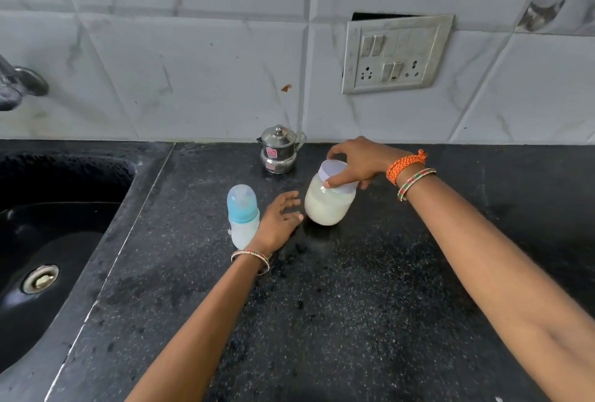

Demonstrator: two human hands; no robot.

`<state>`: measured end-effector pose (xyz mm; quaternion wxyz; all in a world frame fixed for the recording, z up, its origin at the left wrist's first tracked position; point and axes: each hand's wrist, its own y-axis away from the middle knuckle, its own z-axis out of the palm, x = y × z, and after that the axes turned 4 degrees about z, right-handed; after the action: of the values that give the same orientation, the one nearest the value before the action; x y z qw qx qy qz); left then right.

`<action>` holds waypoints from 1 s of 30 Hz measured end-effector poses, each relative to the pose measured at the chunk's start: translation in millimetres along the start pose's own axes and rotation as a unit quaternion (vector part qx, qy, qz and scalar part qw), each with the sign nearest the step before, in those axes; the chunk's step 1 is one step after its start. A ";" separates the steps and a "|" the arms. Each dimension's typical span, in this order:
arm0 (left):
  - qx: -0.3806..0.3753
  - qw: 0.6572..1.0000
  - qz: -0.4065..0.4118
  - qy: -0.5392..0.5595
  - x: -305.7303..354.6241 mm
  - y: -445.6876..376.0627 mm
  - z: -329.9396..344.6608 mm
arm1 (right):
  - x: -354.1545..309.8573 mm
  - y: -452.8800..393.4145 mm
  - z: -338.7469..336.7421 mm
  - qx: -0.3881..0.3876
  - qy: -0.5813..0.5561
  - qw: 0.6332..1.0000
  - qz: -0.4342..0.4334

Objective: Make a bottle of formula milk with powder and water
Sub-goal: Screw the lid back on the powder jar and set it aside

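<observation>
Right grip: the right hand pinched the white lid of the clear powder-filled jar.
Left grip: the left hand was spread, beside the jar.
Bottle: the blue-capped translucent baby bottle stood near the tabletop's back edge.

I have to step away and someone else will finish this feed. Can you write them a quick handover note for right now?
Right hand: grips the white lid of the powder jar from above; the lid is on.
Left hand: open, fingers spread, between the baby bottle and the jar, holding nothing.
Baby bottle stands capped on the black counter beside the sink. Small steel pot, lidded, sits by the wall.
Done: nothing visibly mixed yet.
Left: open jar and bottle, add powder and water, close, shake.
</observation>
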<state>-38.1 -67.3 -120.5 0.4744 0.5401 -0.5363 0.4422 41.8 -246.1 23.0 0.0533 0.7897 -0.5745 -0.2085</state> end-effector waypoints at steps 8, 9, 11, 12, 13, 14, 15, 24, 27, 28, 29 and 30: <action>0.001 0.997 -0.057 0.052 30.3 -66.6 33.4 | 12.3 -66.8 -37.7 -0.017 0.140 0.985 -0.097; -0.007 0.997 -0.060 0.040 30.7 -76.1 36.5 | 13.5 -75.9 -36.5 -0.016 0.149 0.984 -0.098; -0.012 0.997 -0.068 0.028 29.2 -92.4 39.8 | 18.2 -89.9 -31.6 -0.013 0.135 0.985 -0.104; -0.010 0.997 -0.070 0.025 29.3 -99.1 40.6 | 21.8 -95.7 -29.9 -0.010 0.106 0.989 -0.105; -0.009 0.997 -0.068 0.024 30.0 -103.8 40.9 | 24.8 -100.2 -29.0 -0.008 0.066 0.992 -0.103; -0.007 0.997 -0.067 0.024 29.0 -108.0 40.8 | 27.3 -104.6 -28.2 -0.007 0.027 0.995 -0.095; -0.007 0.997 -0.069 0.025 28.6 -110.7 40.5 | 29.1 -108.8 -26.4 -0.002 -0.006 0.997 -0.083; 0.030 0.997 -0.069 0.031 24.6 -111.1 44.7 | 45.8 -128.8 -9.2 0.105 0.000 0.994 -0.023; 0.025 0.996 -0.073 0.035 26.4 -105.6 46.1 | 44.9 -132.5 -11.7 0.116 -0.010 0.993 -0.027; 0.024 0.996 -0.073 0.035 26.8 -104.0 46.3 | 43.5 -133.6 -12.3 0.114 -0.005 0.993 -0.026; 0.024 0.997 -0.072 0.034 27.2 -102.0 46.0 | 42.4 -134.2 -12.3 0.110 0.003 0.994 -0.025; 0.024 0.997 -0.071 0.032 26.8 -100.6 45.8 | 41.8 -134.6 -11.8 0.102 0.010 0.995 -0.023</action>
<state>61.9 -119.3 -105.2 0.5082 0.5736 -0.4705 0.4373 176.1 -241.9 -21.0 -0.0262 0.8059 -0.5741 -0.1423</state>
